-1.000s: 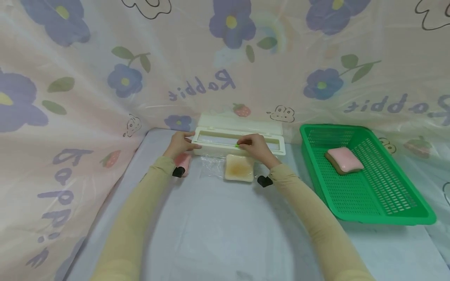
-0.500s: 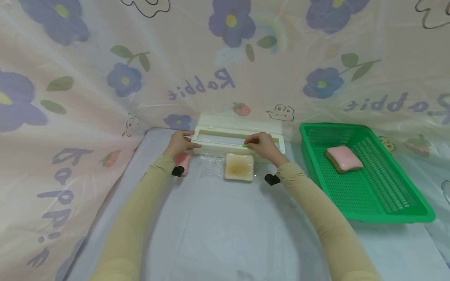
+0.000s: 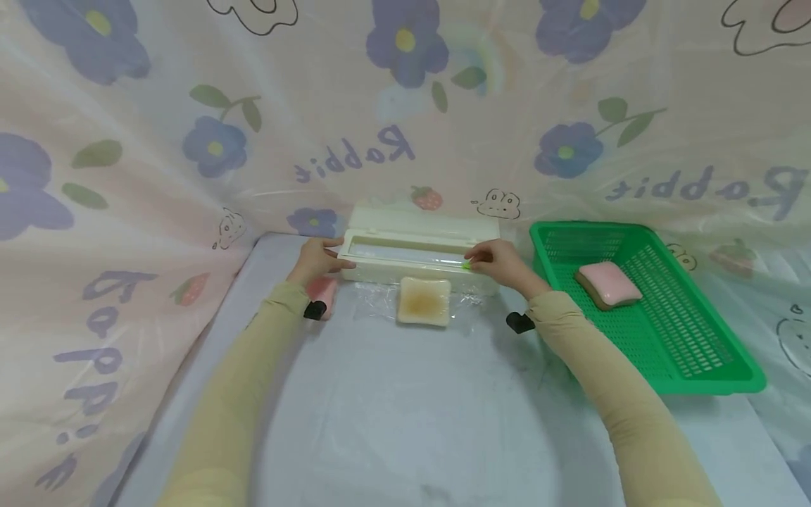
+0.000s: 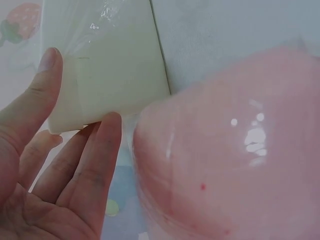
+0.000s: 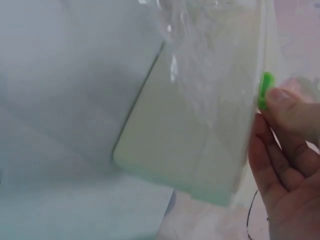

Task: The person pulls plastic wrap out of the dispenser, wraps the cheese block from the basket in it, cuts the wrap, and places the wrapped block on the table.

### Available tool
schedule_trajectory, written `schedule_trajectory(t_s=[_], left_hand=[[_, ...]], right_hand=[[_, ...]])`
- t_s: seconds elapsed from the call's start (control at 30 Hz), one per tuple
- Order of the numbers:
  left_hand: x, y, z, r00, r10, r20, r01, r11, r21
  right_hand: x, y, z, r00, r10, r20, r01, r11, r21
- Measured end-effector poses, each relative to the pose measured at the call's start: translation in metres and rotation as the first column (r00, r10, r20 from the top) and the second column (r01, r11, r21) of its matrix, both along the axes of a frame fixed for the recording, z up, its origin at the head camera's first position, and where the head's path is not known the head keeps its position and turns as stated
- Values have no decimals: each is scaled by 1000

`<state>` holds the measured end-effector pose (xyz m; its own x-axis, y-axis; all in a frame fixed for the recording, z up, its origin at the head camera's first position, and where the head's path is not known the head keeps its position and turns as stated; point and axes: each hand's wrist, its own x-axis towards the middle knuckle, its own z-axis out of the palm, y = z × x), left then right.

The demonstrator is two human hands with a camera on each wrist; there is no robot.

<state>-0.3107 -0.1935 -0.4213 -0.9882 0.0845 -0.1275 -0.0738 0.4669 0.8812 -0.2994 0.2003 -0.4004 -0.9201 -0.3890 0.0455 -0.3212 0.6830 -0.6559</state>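
A long cream cling film dispenser (image 3: 412, 271) lies at the back of the table, its lid (image 3: 424, 220) raised behind it. My left hand (image 3: 313, 260) holds the dispenser's left end between thumb and fingers. Near the right end, my right hand (image 3: 503, 264) pinches a small green slide cutter (image 5: 265, 90) on the dispenser's edge. Clear film (image 3: 376, 299) hangs down the front and spreads onto the table. A toy toast slice (image 3: 424, 303) lies on this film. Beside the left wrist sits a glossy pink toast piece (image 4: 230, 145), partly hidden by the arm in the head view.
On the right stands a green plastic basket (image 3: 747, 377) with a pink-topped bread slice (image 3: 610, 283) inside. A flower-print curtain (image 3: 266, 162) closes off the back and left side. Pale covering (image 3: 393, 422) spreads over the table in front.
My right hand has slid the green cutter rightward along the dispenser, from about its middle to near its right end. The left hand has kept its hold on the left end.
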Motion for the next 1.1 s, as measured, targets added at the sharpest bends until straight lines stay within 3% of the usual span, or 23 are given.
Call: schedule_trajectory(t_s=[0.2, 0.73, 0.97, 1.1], left_hand=[[-2, -2, 1, 1000, 2, -5, -2, 1000, -3], [0, 3, -1, 1000, 6, -6, -6, 1000, -15], [-4, 2, -4, 1000, 10, -7, -10, 1000, -16], [-4, 1, -4, 1000, 19, 6, -19, 999, -36]], right_hand=[[2, 20, 6, 999, -7, 42, 6, 1000, 11], [10, 44, 5, 1000, 4, 17, -5, 998, 61], [11, 51, 7, 998, -24, -51, 29, 994, 103], [12, 49, 6, 998, -34, -47, 38, 995, 89]])
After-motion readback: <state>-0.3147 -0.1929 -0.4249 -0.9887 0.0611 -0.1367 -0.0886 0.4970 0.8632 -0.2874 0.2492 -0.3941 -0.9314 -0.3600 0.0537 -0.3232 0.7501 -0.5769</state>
